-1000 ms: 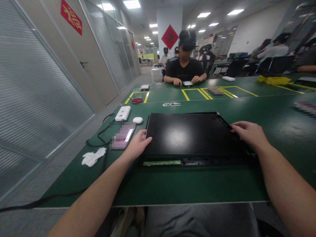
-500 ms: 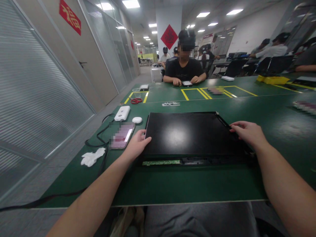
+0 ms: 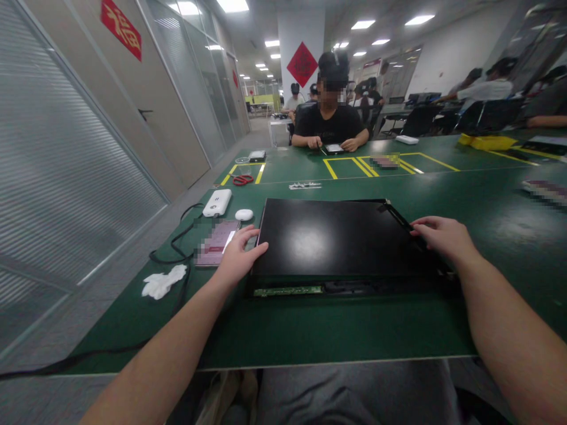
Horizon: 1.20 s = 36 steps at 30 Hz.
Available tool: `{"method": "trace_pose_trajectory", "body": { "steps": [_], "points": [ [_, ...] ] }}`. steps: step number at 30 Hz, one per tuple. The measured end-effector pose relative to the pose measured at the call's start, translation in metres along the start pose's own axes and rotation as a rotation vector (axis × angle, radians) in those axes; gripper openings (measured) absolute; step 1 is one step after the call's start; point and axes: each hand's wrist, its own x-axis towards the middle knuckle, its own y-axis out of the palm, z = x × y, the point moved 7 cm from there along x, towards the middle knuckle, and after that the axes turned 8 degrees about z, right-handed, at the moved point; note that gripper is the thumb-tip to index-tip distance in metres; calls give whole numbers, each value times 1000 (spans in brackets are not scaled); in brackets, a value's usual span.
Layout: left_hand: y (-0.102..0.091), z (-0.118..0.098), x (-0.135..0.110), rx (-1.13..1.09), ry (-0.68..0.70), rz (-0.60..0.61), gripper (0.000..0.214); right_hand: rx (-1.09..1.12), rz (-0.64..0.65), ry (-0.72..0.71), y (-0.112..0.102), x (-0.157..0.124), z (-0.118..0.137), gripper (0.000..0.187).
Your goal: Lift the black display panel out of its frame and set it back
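A flat black screen panel (image 3: pixel 319 236) lies over a black frame (image 3: pixel 403 217) on the green table. The panel sits askew, so the frame shows along its right and near sides. A narrow green circuit board (image 3: pixel 287 291) shows along the near edge. My left hand (image 3: pixel 241 251) holds the panel's left edge, thumb over the top face and fingers at the side. At the right side, my right hand (image 3: pixel 443 237) pinches the edge of the frame; its fingertips are partly hidden.
Left of the panel are a phone (image 3: pixel 217 245), a white earbud case (image 3: pixel 244 215), a white power bank (image 3: pixel 217 203), a black cable (image 3: pixel 177 239) and crumpled tissue (image 3: pixel 163 282). Red scissors (image 3: pixel 243 180) lie farther back. Across the table a person (image 3: pixel 328 121) handles a small device.
The panel has shifted slightly left against the frame, baring more of the far right corner. My left hand's fingers are a little more spread; my right hand stays at the same edge.
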Motion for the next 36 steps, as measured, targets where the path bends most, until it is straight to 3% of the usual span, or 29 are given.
{"method": "trace_pose_trajectory", "body": {
  "steps": [7, 16, 28, 36],
  "points": [
    [4, 8, 0, 184, -13, 86, 37, 17, 14, 23, 1, 2, -3, 33],
    [7, 0, -1, 390, 1, 119, 33, 24, 29, 33, 2, 3, -6, 35],
    [9, -3, 0, 426, 75, 144, 31, 88, 26, 45, 0, -2, -2, 34],
    [8, 11, 4, 403, 66, 179, 38, 127, 29, 50, 1, -1, -4, 34]
  ]
}}
